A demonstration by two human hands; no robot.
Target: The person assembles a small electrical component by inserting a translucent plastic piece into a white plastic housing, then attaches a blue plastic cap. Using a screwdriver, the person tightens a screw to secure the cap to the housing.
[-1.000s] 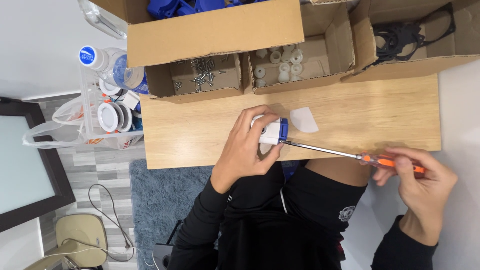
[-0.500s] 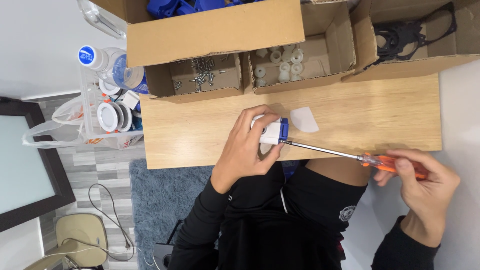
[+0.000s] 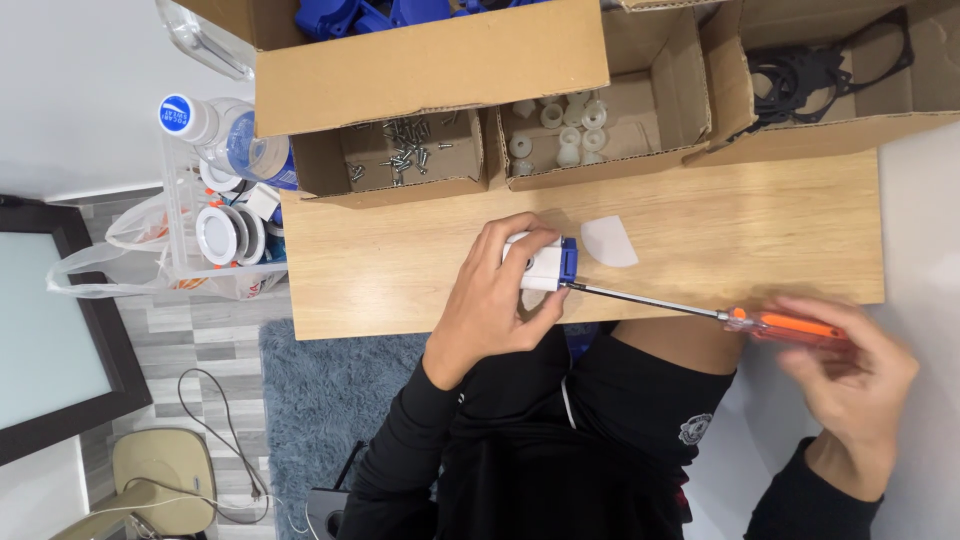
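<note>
My left hand grips a small white part with a blue end and presses it on the wooden table near its front edge. My right hand is off the table at the right, fingers closed round the orange handle of a long screwdriver. The metal shaft runs left and its tip meets the blue end of the part. A small white sheet lies just right of the part.
Cardboard boxes line the far edge: one with screws, one with white round parts, one with black rings, one with blue parts. A clear bin with a bottle and white rolls stands left.
My right hand has shifted slightly on the orange handle, with its fingers blurred; the left hand and the part stay where they were.
</note>
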